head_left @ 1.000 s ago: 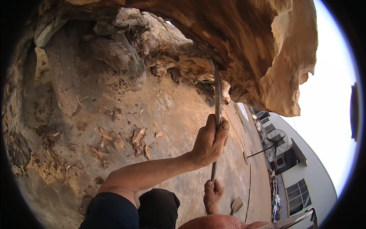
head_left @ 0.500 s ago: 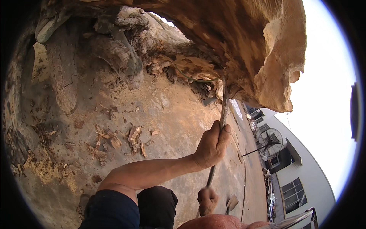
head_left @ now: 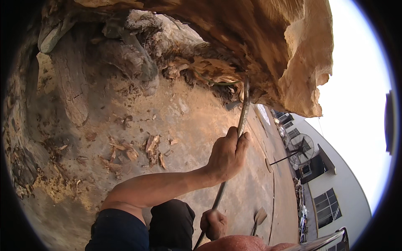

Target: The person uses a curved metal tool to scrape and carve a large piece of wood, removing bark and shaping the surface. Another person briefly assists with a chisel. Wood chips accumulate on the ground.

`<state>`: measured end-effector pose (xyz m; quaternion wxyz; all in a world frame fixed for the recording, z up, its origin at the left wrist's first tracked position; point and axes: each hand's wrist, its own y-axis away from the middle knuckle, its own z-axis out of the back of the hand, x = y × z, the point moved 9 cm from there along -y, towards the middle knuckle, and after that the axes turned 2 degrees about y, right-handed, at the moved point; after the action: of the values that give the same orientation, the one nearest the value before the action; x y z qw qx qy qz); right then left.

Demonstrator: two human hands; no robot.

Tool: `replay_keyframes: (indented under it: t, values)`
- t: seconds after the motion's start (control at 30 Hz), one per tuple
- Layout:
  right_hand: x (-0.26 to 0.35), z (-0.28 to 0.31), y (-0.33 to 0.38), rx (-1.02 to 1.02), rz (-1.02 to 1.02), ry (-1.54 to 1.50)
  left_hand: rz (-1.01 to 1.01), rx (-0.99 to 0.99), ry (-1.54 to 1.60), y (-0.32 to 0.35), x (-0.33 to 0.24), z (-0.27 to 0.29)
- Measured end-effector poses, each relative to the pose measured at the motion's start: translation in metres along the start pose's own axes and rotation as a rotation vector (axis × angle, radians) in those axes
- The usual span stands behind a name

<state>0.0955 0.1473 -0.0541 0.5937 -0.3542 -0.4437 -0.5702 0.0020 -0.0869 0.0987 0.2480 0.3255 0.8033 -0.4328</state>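
A long, slightly bent metal bar (head_left: 244,109) runs from the underside of a big hollow wooden trunk (head_left: 268,50) down toward the lower edge. Its upper end meets the brown wood; the exact contact is hard to make out. My left hand (head_left: 228,154) is wrapped round the bar's middle, thumb along it. Lower down, my right hand (head_left: 213,224) is closed round the same bar, which passes out of view below it. A thin green strand (head_left: 224,83) crosses near the bar's top, and a grey flat piece (head_left: 232,105) lies beneath the trunk.
Wood chips (head_left: 153,146) and sawdust litter the concrete floor (head_left: 188,138). Gnarled roots (head_left: 71,88) stand at left. A flat-headed tool (head_left: 260,215) lies to the right of my right hand. Farther right are a standing fan (head_left: 300,149) and a pale building (head_left: 347,188).
Both hands have shifted left with the bar, the right hand more, so the bar slants more. Its top stays at the wood. The view has shifted slightly.
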Motion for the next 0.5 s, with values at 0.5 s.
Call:
replay_keyframes:
  t: [0.5]
  values:
    - [0.023,-0.011,0.012,-0.022,-0.039,-0.098,-0.241,-0.022,-0.193,-0.017,0.0,-0.003]
